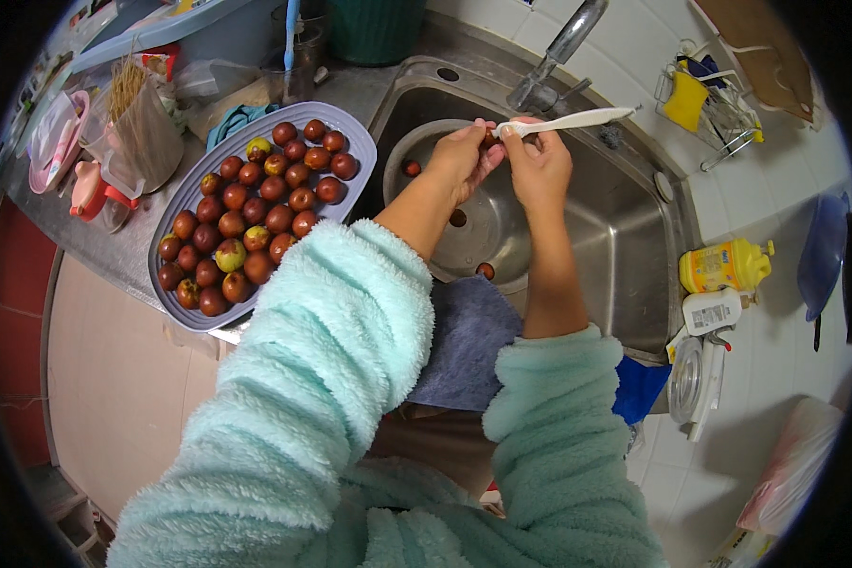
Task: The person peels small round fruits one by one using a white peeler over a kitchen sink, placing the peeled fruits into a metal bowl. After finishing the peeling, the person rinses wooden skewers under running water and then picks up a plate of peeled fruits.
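Note:
My left hand holds a small reddish-brown fruit, a jujube by its look, over a round metal basin in the sink. A white toothbrush is gripped in my right hand, its head against the fruit. Several like fruits lie in the basin, one of them near its lower rim. Left of the sink, an oval grey-lavender tray bears many brown fruits, a few partly yellow-green.
The faucet rises behind the sink. A purple-grey cloth hangs over the front edge. Yellow and white bottles stand at the right. A clear container with thin sticks and a green bucket are at the back left.

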The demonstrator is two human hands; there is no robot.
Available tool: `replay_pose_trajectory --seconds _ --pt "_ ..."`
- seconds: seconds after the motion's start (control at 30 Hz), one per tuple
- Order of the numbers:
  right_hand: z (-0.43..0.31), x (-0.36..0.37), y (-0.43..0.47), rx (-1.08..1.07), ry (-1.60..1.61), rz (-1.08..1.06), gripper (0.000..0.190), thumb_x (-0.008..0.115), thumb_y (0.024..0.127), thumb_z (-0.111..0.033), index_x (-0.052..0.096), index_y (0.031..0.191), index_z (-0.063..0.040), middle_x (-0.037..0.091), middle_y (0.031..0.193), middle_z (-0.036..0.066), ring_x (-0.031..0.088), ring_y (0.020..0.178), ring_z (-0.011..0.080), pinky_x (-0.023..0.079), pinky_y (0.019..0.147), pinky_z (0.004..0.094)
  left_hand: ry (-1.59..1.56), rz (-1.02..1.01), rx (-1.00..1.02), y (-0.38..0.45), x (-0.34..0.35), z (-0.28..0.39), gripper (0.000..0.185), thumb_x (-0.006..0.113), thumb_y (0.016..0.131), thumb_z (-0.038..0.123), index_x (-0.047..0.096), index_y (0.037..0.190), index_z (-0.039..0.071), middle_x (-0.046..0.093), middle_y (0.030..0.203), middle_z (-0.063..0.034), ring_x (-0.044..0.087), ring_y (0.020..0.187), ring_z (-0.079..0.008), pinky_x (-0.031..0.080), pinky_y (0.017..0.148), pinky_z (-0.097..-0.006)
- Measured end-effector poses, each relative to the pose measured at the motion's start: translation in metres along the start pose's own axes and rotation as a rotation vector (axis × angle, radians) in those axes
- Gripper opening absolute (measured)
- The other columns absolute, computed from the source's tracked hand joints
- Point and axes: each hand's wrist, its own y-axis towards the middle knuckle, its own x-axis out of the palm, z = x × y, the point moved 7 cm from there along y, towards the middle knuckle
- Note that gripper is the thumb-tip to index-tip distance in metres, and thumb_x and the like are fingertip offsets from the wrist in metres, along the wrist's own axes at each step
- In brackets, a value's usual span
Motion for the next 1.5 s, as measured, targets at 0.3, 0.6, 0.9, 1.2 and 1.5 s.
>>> replay_pose_trajectory --seconds 0.3,0.6,0.9,1.2,1.5 --pt "0.023 -0.025 -0.001 0.169 0.203 0.221 0.017 0.062 0.086 0.002 0.055 0.102 0.001 0.057 0.094 0.006 0.061 0.084 0.0127 0.057 0.069 0.0244 -0.075 -0.059 0.035 0.001 0.010 0.004 0.026 0.042 0.102 0.018 0.055 0.115 -0.001 0.060 0.100 -0.0114 0.064 0.084 -0.0157 0.058 0.079 -0.0244" --pt "0.038 -0.008 -0.004 0.230 0.092 0.001 0.012 0.069 0.083 -0.006 0.063 0.092 0.000 0.060 0.089 0.004 0.059 0.076 0.0093 0.049 0.070 0.0229 0.315 0.005 0.194 0.008 0.006 0.011 0.026 0.041 0.097 0.014 0.058 0.111 -0.001 0.063 0.099 -0.0111 0.061 0.087 -0.0151 0.050 0.074 -0.0265" --pt "0.034 0.000 -0.005 -0.068 -0.209 -0.036 0.021 0.068 0.085 -0.010 0.062 0.103 -0.003 0.057 0.095 0.005 0.055 0.079 0.0108 0.048 0.073 0.0242 0.542 -0.008 0.320 -0.002 0.014 0.018 0.038 0.032 0.100 0.022 0.059 0.117 0.001 0.063 0.106 -0.0113 0.060 0.094 -0.0190 0.048 0.084 -0.0317" --pt "0.043 0.011 -0.012 0.576 0.361 -0.080 0.032 0.047 0.100 -0.038 0.054 0.089 -0.009 0.053 0.066 0.000 0.045 0.050 0.0090 0.034 0.044 0.0240 0.679 -0.182 0.280 -0.007 0.034 0.011 0.038 0.043 0.099 0.033 0.062 0.110 0.002 0.056 0.075 -0.0017 0.051 0.062 -0.0115 0.041 0.049 -0.0271" --pt "0.039 0.034 -0.022 0.628 0.371 -0.164 0.022 0.051 0.099 -0.033 0.056 0.104 -0.012 0.048 0.069 -0.003 0.043 0.055 0.0065 0.029 0.045 0.0228 0.560 0.035 0.485 -0.009 0.020 0.030 0.041 0.034 0.099 0.031 0.060 0.087 0.001 0.069 0.098 -0.0161 0.062 0.071 -0.0211 0.050 0.060 -0.0312"
